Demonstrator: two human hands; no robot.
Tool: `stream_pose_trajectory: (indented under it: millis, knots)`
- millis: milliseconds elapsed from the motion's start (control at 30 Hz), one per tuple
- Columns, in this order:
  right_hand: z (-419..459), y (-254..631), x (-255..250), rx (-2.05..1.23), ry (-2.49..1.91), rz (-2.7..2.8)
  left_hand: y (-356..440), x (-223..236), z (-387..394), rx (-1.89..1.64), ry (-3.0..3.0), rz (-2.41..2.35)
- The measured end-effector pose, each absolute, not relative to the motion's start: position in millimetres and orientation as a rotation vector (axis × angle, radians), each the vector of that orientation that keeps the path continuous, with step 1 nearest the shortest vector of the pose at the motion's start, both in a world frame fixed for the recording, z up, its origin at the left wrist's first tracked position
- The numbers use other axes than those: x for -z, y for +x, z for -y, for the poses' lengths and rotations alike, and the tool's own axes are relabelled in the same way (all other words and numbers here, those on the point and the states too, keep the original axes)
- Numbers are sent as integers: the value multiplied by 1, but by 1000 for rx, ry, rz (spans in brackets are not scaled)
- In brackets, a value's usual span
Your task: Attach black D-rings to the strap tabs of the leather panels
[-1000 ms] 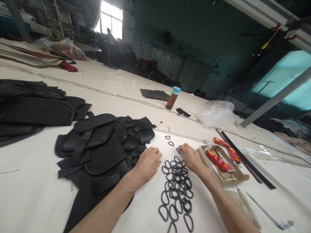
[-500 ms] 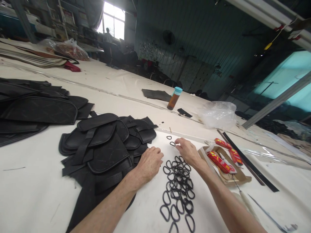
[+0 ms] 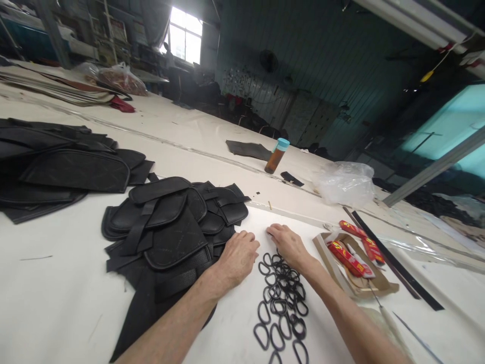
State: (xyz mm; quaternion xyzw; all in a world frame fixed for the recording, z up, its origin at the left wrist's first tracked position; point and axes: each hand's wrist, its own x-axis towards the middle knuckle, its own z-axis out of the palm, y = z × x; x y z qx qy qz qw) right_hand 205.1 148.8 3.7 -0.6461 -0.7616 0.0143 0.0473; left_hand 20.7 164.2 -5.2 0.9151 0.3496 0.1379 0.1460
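Observation:
My left hand [image 3: 238, 258] rests on the white tabletop at the right edge of a pile of black padded pieces with straps [image 3: 176, 240]. Its fingers are curled, and whatever lies under them is hidden. Across from it, my right hand [image 3: 290, 244] reaches over the far end of a heap of black D-rings [image 3: 278, 306]. Its fingers are bent and close together, tips pointing left and down; anything they hold is out of sight. Between the two hands is a narrow gap of white surface. The D-rings lie loose and overlapping, running toward me between my forearms.
A second stack of black pieces [image 3: 76, 172] lies left. On the right stands a cardboard box [image 3: 356, 288] with red-and-yellow packets [image 3: 348, 258], beside an awl-like tool [image 3: 388, 323] and a long black strip [image 3: 397, 263]. Farther back are a bottle [image 3: 276, 159] and a clear plastic bag [image 3: 344, 183].
My right hand has shifted left, toward my left hand. The two separate D-rings near its fingertips no longer show. My left hand stays beside the pile; the whole view has shifted slightly.

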Motion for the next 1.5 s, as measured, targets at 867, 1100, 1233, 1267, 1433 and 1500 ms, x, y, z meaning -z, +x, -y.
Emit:
stream_pose_trajectory:
  millis: [867, 1100, 1233, 1267, 1433, 1500]
  knots:
    - [12, 195, 16, 29, -1660, 1668, 28, -5, -146, -311, 3014, -1036]
    - [63, 195, 26, -9, -1878, 1616, 33, -12, -142, -169, 2976, -1073]
    - [72, 197, 32, -27, -1916, 1676, 36, -18, -145, -66, 2934, -1127]
    - [72, 196, 33, -24, -1925, 1694, 38, -21, -146, -51, 2927, -1132]
    - [60, 188, 30, 30, -1956, 1799, 38, -34, -127, -102, 2921, -1130]
    - [52, 190, 29, 43, -1968, 1836, 32, -34, -107, -122, 2927, -1058]
